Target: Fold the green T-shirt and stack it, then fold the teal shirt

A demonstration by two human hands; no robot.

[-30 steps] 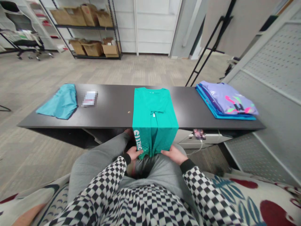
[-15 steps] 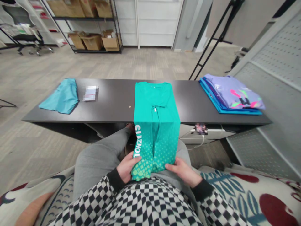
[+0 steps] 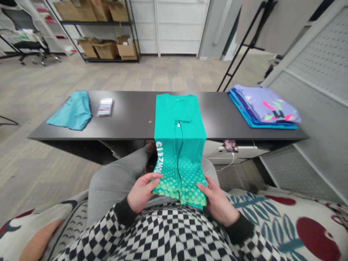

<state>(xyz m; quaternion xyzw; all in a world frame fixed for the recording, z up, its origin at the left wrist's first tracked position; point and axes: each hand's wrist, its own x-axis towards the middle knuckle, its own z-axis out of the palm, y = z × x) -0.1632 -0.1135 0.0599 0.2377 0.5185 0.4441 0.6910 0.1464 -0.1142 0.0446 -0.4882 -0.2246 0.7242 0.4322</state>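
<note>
A teal T-shirt, its sides folded inward, lies with its collar end flat on the dark table. Its lower part hangs over the front edge toward my lap, showing white lettering and a green dotted pattern near the hem. My left hand pinches the hem's left side between thumb and fingers. On the opposite side, my right hand grips the hem's right edge. The fabric between both hands is spread out above my lap.
At the table's left end lies a light blue folded cloth, beside a small blurred-out item. Several folded garments are stacked at the right end, a lilac one on top. A blurred object with a white cable sits below the tabletop.
The hem's right side has been pulled outward and down, so the dotted lower part is spread wider. My left hand has shifted slightly left and up; my right hand moved slightly right.
</note>
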